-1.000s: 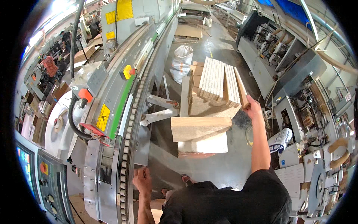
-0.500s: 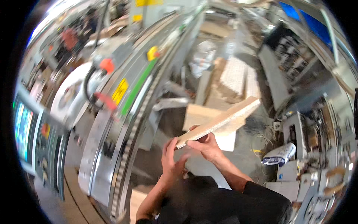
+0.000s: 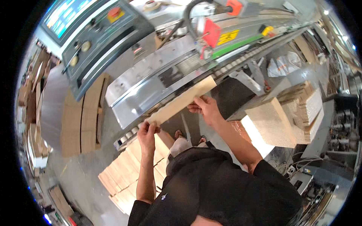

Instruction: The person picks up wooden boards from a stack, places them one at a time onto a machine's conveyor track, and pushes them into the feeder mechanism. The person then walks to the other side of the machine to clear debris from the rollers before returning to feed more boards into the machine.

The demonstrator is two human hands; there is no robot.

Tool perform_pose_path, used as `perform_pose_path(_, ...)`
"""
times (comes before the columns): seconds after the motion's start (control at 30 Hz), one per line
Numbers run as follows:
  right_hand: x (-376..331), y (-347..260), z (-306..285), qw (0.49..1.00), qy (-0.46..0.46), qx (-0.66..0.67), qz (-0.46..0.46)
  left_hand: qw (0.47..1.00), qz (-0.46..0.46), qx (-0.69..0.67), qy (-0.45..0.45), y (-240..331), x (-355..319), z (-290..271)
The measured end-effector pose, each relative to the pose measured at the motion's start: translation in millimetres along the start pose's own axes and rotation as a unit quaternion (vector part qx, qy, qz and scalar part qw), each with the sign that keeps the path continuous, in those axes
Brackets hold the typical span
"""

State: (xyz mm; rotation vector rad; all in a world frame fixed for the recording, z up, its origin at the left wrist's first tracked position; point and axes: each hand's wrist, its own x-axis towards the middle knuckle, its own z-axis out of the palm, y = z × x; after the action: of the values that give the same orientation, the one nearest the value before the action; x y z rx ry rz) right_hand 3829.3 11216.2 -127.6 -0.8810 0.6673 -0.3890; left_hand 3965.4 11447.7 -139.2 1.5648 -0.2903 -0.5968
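Observation:
I hold a long pale wooden board (image 3: 181, 101) in both hands, slanting up to the right in front of me. My left hand (image 3: 148, 132) grips its lower left end. My right hand (image 3: 203, 107) grips it along the near edge, past the middle. The board lies close against the grey metal machine (image 3: 158, 71) and its row of small feed rollers (image 3: 226, 67). A stack of the same pale boards (image 3: 124, 173) sits on the floor below my left arm.
A control panel with a red button, knobs and a screen (image 3: 98, 26) is at the upper left. Stacked wooden panels (image 3: 286, 116) stand to my right. Brown sheets (image 3: 81, 116) lie on the floor at left. White sacks (image 3: 281, 64) rest beyond the machine.
My right hand took a board off the right-hand stack, my left hand joined it, and I turned left toward the machine; the board is now up against its rollers.

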Motion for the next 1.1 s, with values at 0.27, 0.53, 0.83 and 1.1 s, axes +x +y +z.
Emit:
perform_pose_path(0.27,82.1,33.3,82.6,0.993,-0.026,-0.062,0.092,0.984,0.035,0.043,0.169,-7.1,48.1,-62.0)
perform_pose_path(0.53,117.5,32.4,115.5,0.984,-0.054,-0.124,0.120,0.963,0.038,0.165,0.211,-5.1,91.9,-94.8)
perform_pose_path(0.83,108.7,69.1,97.2,0.774,0.015,-0.498,-0.390,0.857,0.198,0.439,0.184,10.5,95.8,-99.3)
perform_pose_path(1.1,97.0,67.6,119.0,0.675,0.015,-0.662,-0.325,0.848,0.225,0.460,0.135,6.5,108.4,-117.9)
